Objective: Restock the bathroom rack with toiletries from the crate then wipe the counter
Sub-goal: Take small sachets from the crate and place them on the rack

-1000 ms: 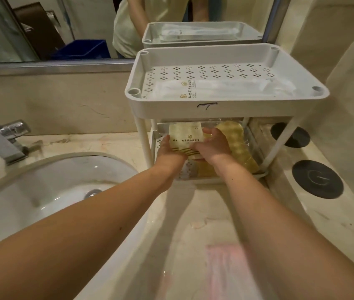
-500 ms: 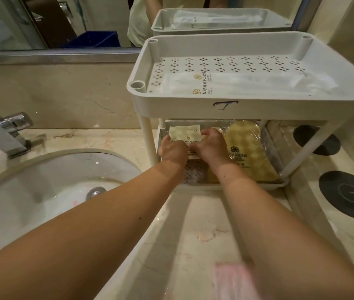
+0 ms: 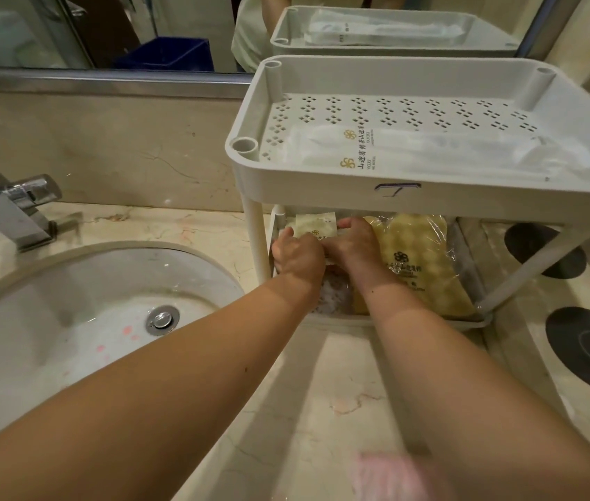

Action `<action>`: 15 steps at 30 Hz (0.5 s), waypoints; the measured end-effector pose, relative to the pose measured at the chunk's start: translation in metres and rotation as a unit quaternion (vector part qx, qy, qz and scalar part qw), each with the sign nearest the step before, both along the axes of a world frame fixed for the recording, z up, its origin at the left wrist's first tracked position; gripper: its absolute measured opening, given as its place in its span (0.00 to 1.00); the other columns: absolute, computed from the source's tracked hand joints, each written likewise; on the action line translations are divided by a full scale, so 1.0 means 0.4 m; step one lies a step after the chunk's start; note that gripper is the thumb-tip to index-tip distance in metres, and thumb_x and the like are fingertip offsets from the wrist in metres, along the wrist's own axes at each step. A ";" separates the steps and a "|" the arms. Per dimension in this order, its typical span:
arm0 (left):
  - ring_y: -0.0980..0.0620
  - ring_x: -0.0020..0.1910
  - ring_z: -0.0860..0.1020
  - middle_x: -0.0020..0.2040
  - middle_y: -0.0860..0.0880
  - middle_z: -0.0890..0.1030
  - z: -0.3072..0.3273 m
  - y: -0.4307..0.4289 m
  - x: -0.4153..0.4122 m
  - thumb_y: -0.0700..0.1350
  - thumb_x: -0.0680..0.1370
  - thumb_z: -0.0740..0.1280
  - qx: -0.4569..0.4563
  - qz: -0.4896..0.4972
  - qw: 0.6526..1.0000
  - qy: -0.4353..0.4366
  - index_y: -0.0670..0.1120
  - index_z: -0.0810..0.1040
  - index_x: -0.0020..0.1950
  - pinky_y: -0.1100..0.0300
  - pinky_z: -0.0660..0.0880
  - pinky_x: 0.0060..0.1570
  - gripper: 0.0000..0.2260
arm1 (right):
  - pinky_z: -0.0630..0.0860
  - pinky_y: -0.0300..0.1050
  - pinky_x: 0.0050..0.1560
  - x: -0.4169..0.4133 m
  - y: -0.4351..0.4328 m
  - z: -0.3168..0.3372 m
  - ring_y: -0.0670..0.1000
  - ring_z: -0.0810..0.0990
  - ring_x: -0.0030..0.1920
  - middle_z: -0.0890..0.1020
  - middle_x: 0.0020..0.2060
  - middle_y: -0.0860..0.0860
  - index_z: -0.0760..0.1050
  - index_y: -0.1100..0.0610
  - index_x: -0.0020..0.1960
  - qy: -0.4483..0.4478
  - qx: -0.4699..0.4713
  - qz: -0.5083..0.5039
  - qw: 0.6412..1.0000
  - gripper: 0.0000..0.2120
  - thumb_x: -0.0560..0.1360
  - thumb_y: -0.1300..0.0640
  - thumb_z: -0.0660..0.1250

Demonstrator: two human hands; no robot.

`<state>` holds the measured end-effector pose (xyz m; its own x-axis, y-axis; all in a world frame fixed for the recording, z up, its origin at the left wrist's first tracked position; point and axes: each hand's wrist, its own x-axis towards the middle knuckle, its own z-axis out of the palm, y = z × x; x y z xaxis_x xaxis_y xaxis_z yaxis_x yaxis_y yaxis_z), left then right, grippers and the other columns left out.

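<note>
Packet (image 3: 313, 226) | lower rack (image 3: 304, 191) shelf | pinched in both grips, left hand (image 3: 298, 256) and right hand (image 3: 353, 247) | sticking out beyond knuckles

The fingertips of the left hand (image 3: 298, 256) and of the right hand (image 3: 353, 247) are concealed where they curl against the pale sachet (image 3: 313, 226); the sachet's lower half is covered by both hands; its print is too small to be read. The back of the lower shelf (image 3: 412, 321) is hidden beneath the top tray (image 3: 322, 189), which is cut off by the right edge; a crinkled clear packet (image 3: 333, 298) under the wrists cannot be identified. A pink object (image 3: 391, 475) is blurred and cropped by the bottom edge; the faucet (image 3: 8, 207) is cropped at the left.
</note>
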<state>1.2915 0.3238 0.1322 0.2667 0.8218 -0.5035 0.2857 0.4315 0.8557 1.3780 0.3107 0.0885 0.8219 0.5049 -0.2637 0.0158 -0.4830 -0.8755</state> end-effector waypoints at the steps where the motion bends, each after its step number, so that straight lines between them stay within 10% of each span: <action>1: 0.44 0.71 0.67 0.73 0.47 0.67 0.000 -0.005 -0.002 0.42 0.82 0.56 0.008 -0.004 1.000 0.001 0.51 0.61 0.77 0.50 0.66 0.70 0.23 | 0.80 0.49 0.52 0.001 0.002 0.001 0.54 0.81 0.50 0.80 0.48 0.53 0.71 0.53 0.51 0.002 -0.002 0.003 1.000 0.20 0.65 0.62 0.77; 15: 0.49 0.62 0.72 0.75 0.47 0.63 0.017 -0.050 -0.056 0.37 0.80 0.55 -0.018 -0.025 0.997 -0.067 0.51 0.60 0.77 0.62 0.67 0.53 0.25 | 0.82 0.52 0.48 -0.025 -0.072 0.076 0.51 0.77 0.43 0.76 0.48 0.50 0.67 0.54 0.67 0.078 -0.005 0.080 0.994 0.21 0.75 0.65 0.61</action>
<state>1.2692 0.3040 0.1392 0.3741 0.7881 -0.4888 0.1924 0.4497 0.8722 1.3682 0.2820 0.1188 0.6799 0.6221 -0.3882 -0.0433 -0.4944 -0.8681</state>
